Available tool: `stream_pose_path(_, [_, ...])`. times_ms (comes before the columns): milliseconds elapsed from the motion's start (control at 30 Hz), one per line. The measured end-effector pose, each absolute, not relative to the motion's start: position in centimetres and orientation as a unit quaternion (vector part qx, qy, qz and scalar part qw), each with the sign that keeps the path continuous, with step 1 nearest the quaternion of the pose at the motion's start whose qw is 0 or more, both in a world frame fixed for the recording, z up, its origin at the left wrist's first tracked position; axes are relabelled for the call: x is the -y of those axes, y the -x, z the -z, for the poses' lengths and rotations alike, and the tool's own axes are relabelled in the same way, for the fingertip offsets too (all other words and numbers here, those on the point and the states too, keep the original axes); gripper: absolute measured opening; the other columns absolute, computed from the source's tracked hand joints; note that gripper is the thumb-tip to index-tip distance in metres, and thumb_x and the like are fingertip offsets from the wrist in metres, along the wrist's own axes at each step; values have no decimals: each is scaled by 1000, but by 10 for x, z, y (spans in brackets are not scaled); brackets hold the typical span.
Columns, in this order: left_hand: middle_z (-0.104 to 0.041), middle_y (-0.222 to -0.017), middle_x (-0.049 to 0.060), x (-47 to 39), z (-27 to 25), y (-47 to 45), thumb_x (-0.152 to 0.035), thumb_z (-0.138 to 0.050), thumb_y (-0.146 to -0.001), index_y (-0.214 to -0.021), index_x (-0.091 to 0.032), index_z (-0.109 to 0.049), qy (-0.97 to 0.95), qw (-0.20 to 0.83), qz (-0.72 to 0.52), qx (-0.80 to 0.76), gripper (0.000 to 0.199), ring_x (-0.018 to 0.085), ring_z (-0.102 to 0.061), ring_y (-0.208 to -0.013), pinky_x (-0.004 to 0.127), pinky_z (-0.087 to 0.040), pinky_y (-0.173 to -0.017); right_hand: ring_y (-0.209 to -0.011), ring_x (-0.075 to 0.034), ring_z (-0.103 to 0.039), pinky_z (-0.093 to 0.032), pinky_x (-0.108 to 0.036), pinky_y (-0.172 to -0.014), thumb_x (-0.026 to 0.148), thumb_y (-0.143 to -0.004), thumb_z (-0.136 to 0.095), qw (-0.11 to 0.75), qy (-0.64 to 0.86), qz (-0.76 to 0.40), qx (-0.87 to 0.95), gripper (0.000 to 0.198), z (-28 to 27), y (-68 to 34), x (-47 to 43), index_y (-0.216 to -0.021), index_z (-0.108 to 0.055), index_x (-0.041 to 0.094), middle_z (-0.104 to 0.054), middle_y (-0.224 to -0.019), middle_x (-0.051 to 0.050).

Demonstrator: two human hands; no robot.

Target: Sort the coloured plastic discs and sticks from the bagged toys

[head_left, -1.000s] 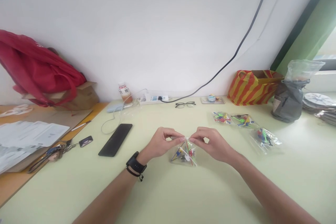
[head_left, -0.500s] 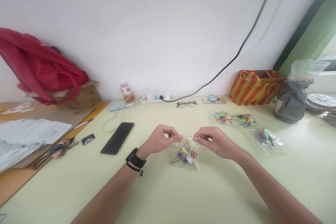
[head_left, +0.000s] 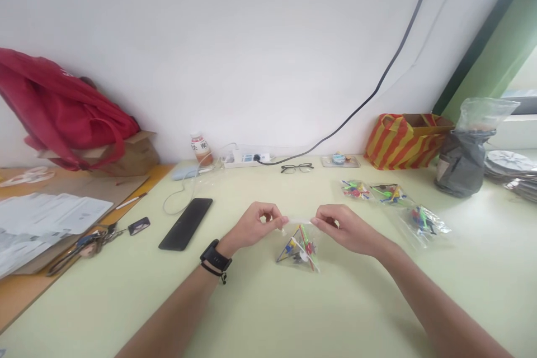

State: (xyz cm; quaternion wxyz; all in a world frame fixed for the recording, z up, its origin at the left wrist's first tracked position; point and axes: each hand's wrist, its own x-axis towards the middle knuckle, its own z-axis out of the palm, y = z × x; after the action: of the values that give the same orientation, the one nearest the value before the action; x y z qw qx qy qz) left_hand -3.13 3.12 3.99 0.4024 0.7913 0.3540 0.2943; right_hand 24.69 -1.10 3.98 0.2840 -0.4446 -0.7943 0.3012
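Observation:
A small clear plastic bag (head_left: 298, 254) hangs between my two hands over the pale green table (head_left: 268, 313). Inside it are thin coloured sticks and small red, yellow, green, blue and white plastic pieces. My left hand (head_left: 262, 224) pinches the bag's top edge at the left corner between thumb and finger. At the other corner, my right hand (head_left: 339, 227) does the same, so the top edge runs straight between them. Three similar filled bags lie to the right: one (head_left: 356, 189) behind, one (head_left: 391, 193) beside it, and one (head_left: 423, 222) closer.
A black phone (head_left: 185, 224) lies left of my hands. Glasses (head_left: 297, 168), a power strip (head_left: 246, 159) and a bottle (head_left: 202, 150) stand near the wall. A striped bag (head_left: 406, 142) and grey sack (head_left: 460, 165) are at right; papers (head_left: 54, 218) and keys (head_left: 94, 240) at left.
My hands have moved slightly apart, and the bag's top edge is now more fully stretched between them. The view has shifted a little.

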Motion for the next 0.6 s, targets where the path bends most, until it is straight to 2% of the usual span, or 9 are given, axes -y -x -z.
stream_pose_path(167, [-71, -75, 3, -34, -31, 30, -45, -66, -96, -77, -16, -72, -783, 404, -303, -363, 35, 15, -60, -72, 28, -44, -72, -75, -16, -57, -44, -28, -66, 41, -99, -61, 344, 426, -312, 776, 24, -35, -238, 10, -89, -69, 21, -68, -84, -2])
stream_pose_path(367, [-72, -78, 5, -31, -23, 24, -50, -66, -96, -82, -15, -71, -768, 421, -329, -354, 38, 16, -61, -75, 28, -46, -73, -71, -16, -58, -46, -28, -63, 41, -96, -63, 385, 433, -313, 753, 27, -34, -234, 10, -82, -70, 19, -70, -78, -3])
stream_pose_path(467, [-73, -85, 8, -31, -15, 22, -57, -47, -104, -106, -15, -73, -738, 455, -360, -345, 49, 17, -60, -77, 30, -48, -74, -67, -16, -58, -44, -29, -60, 39, -96, -64, 407, 451, -285, 742, 25, -38, -238, 9, -81, -70, 20, -70, -76, -4])
stream_pose_path(533, [-72, -87, 8, -33, -8, 22, -60, -35, -107, -123, -15, -68, -706, 476, -382, -359, 59, 17, -58, -73, 30, -47, -72, -64, -16, -55, -43, -29, -59, 38, -96, -64, 433, 465, -242, 733, 24, -40, -242, 10, -81, -71, 21, -68, -73, -3])
stream_pose_path(600, [-72, -88, 8, -36, -2, 23, -62, -32, -107, -129, -15, -66, -687, 486, -384, -381, 62, 17, -57, -72, 30, -47, -71, -63, -16, -53, -42, -30, -59, 35, -97, -62, 462, 471, -181, 730, 21, -41, -243, 12, -84, -72, 22, -65, -69, -3])
